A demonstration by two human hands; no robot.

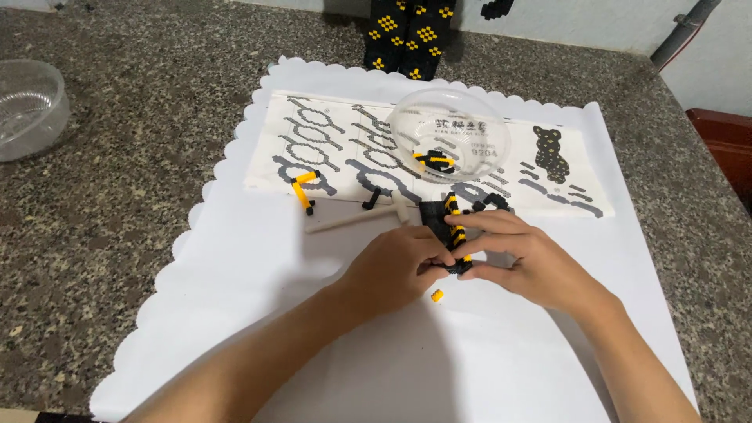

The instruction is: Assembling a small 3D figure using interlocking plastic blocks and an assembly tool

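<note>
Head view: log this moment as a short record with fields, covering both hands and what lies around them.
surface: white scalloped sheet on a speckled stone counter
left hand: grip on black-and-yellow brick assembly
right hand: grip on the same assembly, fingers over its right side
loose piece: yellow brick on the sheet, below the hands
instruction sheet: lies flat beyond the hands
clear bowl: on the instruction sheet, holds black and yellow pieces
second clear bowl: far left on the counter

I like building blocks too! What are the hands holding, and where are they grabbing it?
Both hands, left hand and right hand, hold a small black-and-yellow block model, pinching its lower end between fingertips.
</note>
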